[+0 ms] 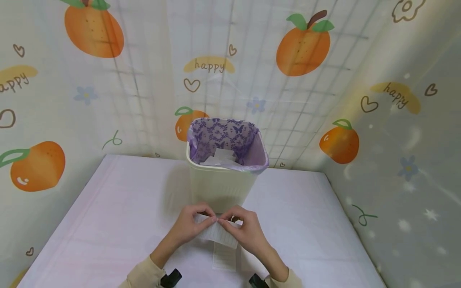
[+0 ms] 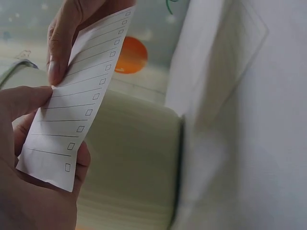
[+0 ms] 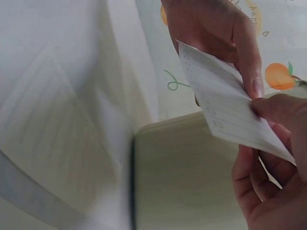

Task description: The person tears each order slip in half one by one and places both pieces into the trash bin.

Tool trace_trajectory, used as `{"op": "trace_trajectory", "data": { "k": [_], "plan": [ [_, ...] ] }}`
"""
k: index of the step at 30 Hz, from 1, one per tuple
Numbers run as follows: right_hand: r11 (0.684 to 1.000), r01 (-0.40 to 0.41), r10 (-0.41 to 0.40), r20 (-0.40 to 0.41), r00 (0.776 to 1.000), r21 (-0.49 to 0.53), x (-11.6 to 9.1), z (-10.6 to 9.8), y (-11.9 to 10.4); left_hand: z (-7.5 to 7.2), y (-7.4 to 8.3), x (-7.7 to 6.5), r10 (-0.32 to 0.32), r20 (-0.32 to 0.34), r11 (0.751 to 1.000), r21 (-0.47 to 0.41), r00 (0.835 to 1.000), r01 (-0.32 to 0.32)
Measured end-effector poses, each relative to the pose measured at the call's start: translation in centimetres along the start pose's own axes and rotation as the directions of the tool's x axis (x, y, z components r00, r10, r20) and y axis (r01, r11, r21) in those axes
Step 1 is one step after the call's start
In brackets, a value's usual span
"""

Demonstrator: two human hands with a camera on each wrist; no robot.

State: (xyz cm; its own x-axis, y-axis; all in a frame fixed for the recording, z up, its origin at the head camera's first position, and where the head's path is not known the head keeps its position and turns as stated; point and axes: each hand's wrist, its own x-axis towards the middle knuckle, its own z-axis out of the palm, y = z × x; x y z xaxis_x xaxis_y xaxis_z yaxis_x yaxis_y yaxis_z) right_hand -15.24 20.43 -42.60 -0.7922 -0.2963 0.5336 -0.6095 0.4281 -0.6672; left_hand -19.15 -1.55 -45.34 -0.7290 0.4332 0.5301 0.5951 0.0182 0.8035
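Note:
Both hands pinch a lined paper slip [image 1: 219, 235] along its upper edge, in front of the bin. My left hand [image 1: 189, 225] and right hand [image 1: 249, 231] bring their thumb tips close together near the slip's middle. In the left wrist view, the slip [image 2: 79, 103] shows printed lines and a row of small checkboxes down one edge. The right wrist view has the slip [image 3: 225, 103] stretched between both hands, with fingers behind it. Below the hands, another lined sheet [image 1: 224, 260] lies on the table.
A pale waste bin [image 1: 219, 186] stands just beyond the hands. Its purple patterned liner [image 1: 223, 134] is folded over the rim, and white paper pieces [image 1: 219, 160] lie inside. The white-covered table [image 1: 126, 224] meets a printed curtain [image 1: 151, 80] at the back and sides.

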Motion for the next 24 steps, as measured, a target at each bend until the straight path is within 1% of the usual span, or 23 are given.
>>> {"op": "trace_trajectory", "data": {
  "k": [6, 11, 14, 18, 24],
  "plan": [
    [1.000, -0.005, 0.005, 0.019, 1.000, -0.011, 1.0, -1.2, -1.3, -0.4, 1.8, 0.9, 0.025, -0.010, 1.000, 0.014, 1.000, -0.024],
    [1.000, 0.025, -0.025, 0.021, 0.999, -0.018, 2.0, -2.2, -2.2, -0.8, 3.1, 1.7, 0.024, -0.021, 0.999, 0.047, 0.999, -0.023],
    [0.999, 0.048, -0.048, 0.019, 0.999, -0.017, 2.6, -2.6, -2.9, -1.1, 3.8, 2.3, 0.019, -0.025, 0.999, 0.043, 1.000, -0.018],
    [0.998, 0.068, -0.068, 0.027, 0.997, -0.017, 3.2, -3.3, -3.6, -1.5, 4.8, 2.9, 0.030, -0.023, 0.999, 0.023, 0.999, -0.029],
    [0.994, 0.109, -0.108, 0.034, 0.994, -0.014, 4.0, -4.0, -4.4, -1.9, 6.2, 3.6, 0.068, -0.029, 0.998, 0.016, 0.997, -0.068]
  ]
}}
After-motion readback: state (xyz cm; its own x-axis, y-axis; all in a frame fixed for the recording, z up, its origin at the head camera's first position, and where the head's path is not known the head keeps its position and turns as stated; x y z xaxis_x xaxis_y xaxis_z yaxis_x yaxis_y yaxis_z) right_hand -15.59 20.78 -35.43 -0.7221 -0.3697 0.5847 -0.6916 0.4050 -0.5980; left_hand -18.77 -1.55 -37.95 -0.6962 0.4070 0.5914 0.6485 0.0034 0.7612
